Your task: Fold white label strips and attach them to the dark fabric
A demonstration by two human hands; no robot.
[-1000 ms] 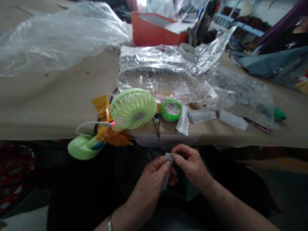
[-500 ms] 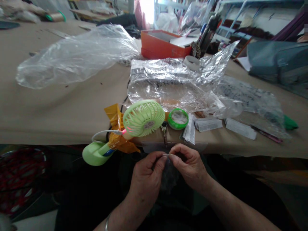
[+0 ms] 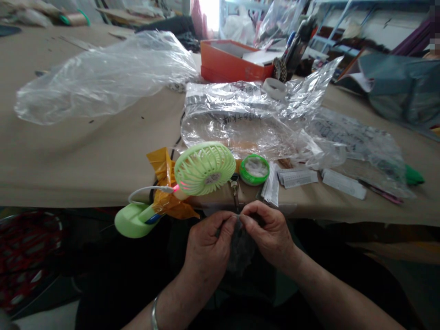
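Observation:
My left hand (image 3: 211, 240) and my right hand (image 3: 270, 233) meet just below the table's front edge, thumbs and fingers pinched together. Between the fingertips is a small whitish strip, mostly hidden by the fingers. A pale, see-through wispy material (image 3: 240, 252) hangs beneath them; whether it joins the strip I cannot tell. Right above the fingertips, a slim metal tool (image 3: 235, 188) points out over the edge. A round green tub (image 3: 254, 169) with whitish contents stands behind the hands, beside a stack of narrow printed labels (image 3: 271, 185).
A light green fan (image 3: 205, 168), held with brown tape, juts over the edge at my left. Clear plastic bags (image 3: 237, 123) cover the middle of the table (image 3: 85, 160). Farther back are a tape roll (image 3: 274, 88) and an orange box (image 3: 233, 68). Tweezers (image 3: 380, 191) lie at right.
Both hands have risen slightly toward the metal tool, and their fingertips have come closer together. Less of the whitish strip shows. The view has shifted a little.

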